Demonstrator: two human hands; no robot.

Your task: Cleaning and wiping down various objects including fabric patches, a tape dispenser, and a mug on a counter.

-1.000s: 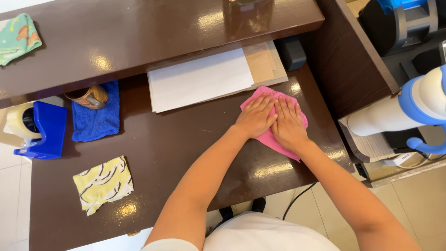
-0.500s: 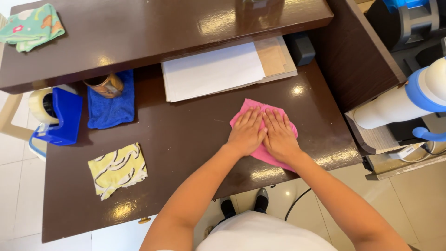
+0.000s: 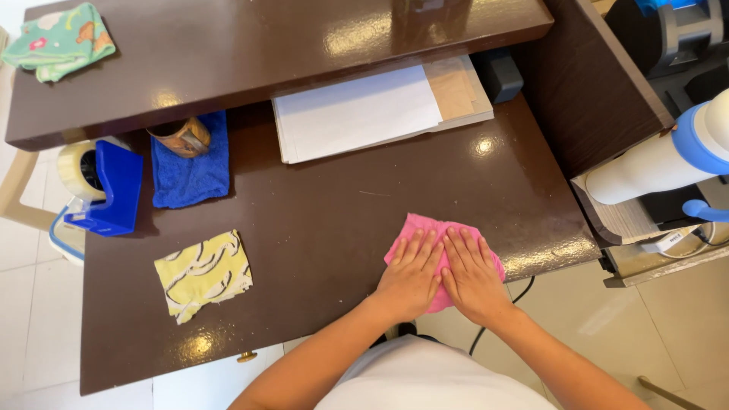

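Both hands are pressed flat on the pink cloth [image 3: 422, 230], fingers straight and together, nothing clenched or pinched, just palms down on it. Left hand [image 3: 411, 275] and right hand [image 3: 471, 275] sit side by side, touching along the thumbs. The cloth is on the dark brown desk [image 3: 326, 228], close to the front edge and toward the right side, mostly covered by the hands, with its far corners peeking out past the fingertips.

Further left on the desk there's a yellow cloth [image 3: 203, 273] with dark squiggles, well apart from the hands. Behind that, a blue cloth [image 3: 191, 171] with a cup [image 3: 181, 137] lying on its far end, and a blue tape dispenser [image 3: 102, 186] at the left edge. A stack of white paper [image 3: 357, 114] sits under the raised shelf [image 3: 228, 61], and a green patterned cloth [image 3: 59, 42] is up on the shelf's left corner.
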